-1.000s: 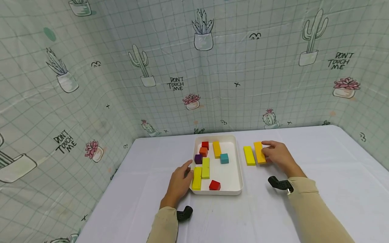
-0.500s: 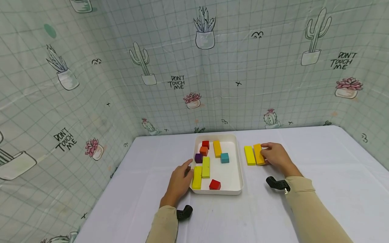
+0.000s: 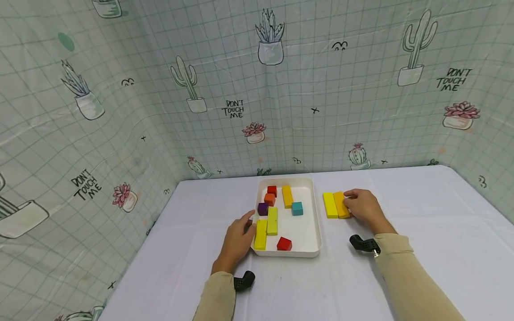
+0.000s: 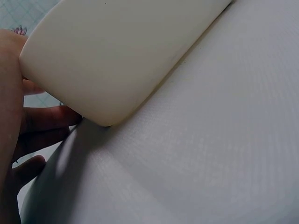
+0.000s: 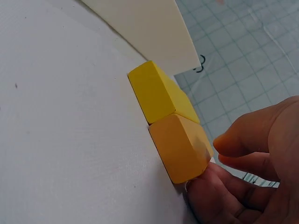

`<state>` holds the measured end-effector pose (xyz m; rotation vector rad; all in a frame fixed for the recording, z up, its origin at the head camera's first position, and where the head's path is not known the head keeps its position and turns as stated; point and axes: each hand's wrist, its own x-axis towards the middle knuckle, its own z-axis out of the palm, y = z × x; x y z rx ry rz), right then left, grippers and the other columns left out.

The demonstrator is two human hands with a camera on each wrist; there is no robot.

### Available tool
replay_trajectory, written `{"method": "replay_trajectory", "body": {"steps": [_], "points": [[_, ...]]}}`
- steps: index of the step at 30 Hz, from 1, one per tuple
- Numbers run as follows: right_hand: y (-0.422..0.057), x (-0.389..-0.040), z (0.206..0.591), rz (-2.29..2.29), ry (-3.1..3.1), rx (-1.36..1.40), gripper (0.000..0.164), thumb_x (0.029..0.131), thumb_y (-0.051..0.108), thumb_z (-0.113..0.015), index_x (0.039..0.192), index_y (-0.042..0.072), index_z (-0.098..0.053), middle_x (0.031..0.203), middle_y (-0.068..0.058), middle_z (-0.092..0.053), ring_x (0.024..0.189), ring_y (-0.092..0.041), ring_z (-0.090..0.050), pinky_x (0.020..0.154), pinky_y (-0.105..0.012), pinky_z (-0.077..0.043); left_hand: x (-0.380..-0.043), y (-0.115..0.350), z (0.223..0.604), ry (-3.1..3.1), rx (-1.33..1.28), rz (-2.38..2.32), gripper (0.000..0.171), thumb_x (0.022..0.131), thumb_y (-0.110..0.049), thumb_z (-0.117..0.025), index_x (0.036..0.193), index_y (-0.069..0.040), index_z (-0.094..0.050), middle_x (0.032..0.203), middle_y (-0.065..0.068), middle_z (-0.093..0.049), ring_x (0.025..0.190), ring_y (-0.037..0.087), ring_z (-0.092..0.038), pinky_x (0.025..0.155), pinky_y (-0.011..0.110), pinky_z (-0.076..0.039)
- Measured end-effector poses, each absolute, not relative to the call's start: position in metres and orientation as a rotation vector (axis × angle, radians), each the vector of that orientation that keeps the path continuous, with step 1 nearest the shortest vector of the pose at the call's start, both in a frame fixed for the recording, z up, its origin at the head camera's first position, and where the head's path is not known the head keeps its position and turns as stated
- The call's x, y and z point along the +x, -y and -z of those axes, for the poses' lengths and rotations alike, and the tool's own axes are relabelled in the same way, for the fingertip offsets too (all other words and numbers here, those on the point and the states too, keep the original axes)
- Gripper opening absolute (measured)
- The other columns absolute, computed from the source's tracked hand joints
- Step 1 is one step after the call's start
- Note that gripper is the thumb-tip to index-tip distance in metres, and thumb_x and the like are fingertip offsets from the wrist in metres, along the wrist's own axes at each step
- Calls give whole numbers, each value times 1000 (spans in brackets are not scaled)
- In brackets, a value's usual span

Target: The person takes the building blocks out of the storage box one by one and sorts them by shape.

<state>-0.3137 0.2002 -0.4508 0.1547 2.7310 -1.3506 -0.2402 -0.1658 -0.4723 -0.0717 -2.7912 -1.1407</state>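
My right hand (image 3: 363,206) touches the right long side of an orange-yellow block (image 3: 340,206) with loosely bent fingers. In the right wrist view that block (image 5: 180,149) lies flush against a yellow block (image 5: 156,91); a fingertip (image 5: 203,193) meets its near edge, and other fingers stay beside it. Both blocks are flat on the table, right of a white tray (image 3: 309,255). At the tray's left wall rests my left hand (image 3: 236,243), index finger stretched along the rim. From the left wrist, its fingers (image 4: 51,116) show against the outside of the tray wall (image 4: 107,60).
Inside the tray are two yellow-green blocks (image 3: 272,220), an orange-yellow block (image 3: 287,197), a teal cube (image 3: 297,208), a purple cube (image 3: 263,209), an orange cube (image 3: 269,199) and two red cubes (image 3: 284,244). A patterned curtain (image 3: 313,89) stands behind the white table (image 3: 281,294).
My right hand has slid the orange-yellow block leftward until the gap to the yellow block closed. The left hand and the tray have stayed put.
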Motion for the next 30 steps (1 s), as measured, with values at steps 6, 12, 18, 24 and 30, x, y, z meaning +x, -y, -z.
{"method": "replay_trajectory", "body": {"steps": [6,12,18,24,30], "points": [[-199,-313,452,1309,-2764,166,45,96,17,-51,135,-6,-55,125,-26,-60,85,-25,-61,68,-29,-52,-241,165,470,2789,-81,1145,48,101,-28,-54,149,-22,-51,119,6,-65,104,23,-57,101,48,-46],[-199,-311,453,1312,-2767,165,44,96,17,-51,134,-6,-55,124,-26,-60,84,-25,-61,68,-29,-52,-241,164,471,2786,-83,1142,47,102,-26,-54,148,-21,-51,120,6,-65,106,23,-58,102,48,-45],[-197,-310,452,1340,-2743,173,44,96,17,-52,134,-6,-54,123,-26,-60,86,-26,-63,70,-30,-55,-241,165,473,2788,-69,1142,47,102,-26,-54,148,-21,-52,119,6,-65,106,23,-58,102,48,-45],[-197,-307,451,1364,-2752,169,46,98,21,-51,135,-6,-54,123,-26,-60,89,-28,-62,70,-29,-56,-239,166,473,2780,-80,1150,47,101,-26,-54,148,-21,-52,119,6,-65,104,23,-58,102,48,-46],[-198,-305,446,1421,-2822,164,44,100,24,-50,133,-5,-56,120,-25,-61,86,-28,-61,69,-29,-52,-241,168,473,2777,-94,1146,48,101,-27,-54,148,-21,-52,117,5,-65,101,22,-57,100,48,-47]]}}
